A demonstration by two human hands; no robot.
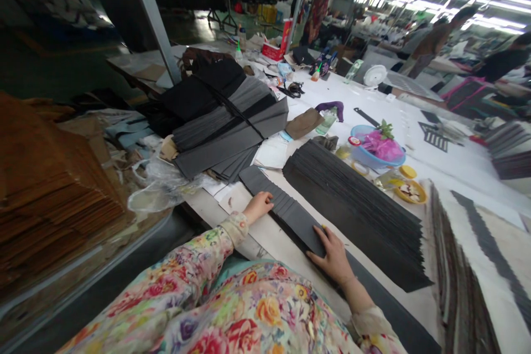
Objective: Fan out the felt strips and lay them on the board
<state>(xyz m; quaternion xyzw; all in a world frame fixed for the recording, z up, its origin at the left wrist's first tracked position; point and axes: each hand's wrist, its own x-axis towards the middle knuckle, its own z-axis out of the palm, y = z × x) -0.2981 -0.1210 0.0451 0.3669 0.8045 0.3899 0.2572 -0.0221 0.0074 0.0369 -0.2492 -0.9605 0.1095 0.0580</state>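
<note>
A fanned row of dark grey strips [286,207] runs diagonally across the near table edge. My left hand [258,207] is at their near edge, its fingers curled and closed on the edge of the strips; the fingertips are partly hidden. Further right, my right hand [333,257] lies over the strips with thumb and fingers spread, pressing on the top surface. Just beyond them sits a long stack of overlapping black strips [352,210]. Another pile of grey and black strips [232,121], bound with a dark cord, lies to the far left.
A blue basin [384,161] with a pink bag stands past the black stack, near a yellow dish [410,192]. Brown stacked sheets [50,193] and crumpled clear plastic [160,185] are at left. A metal post [151,16] rises behind. Several people work in the background.
</note>
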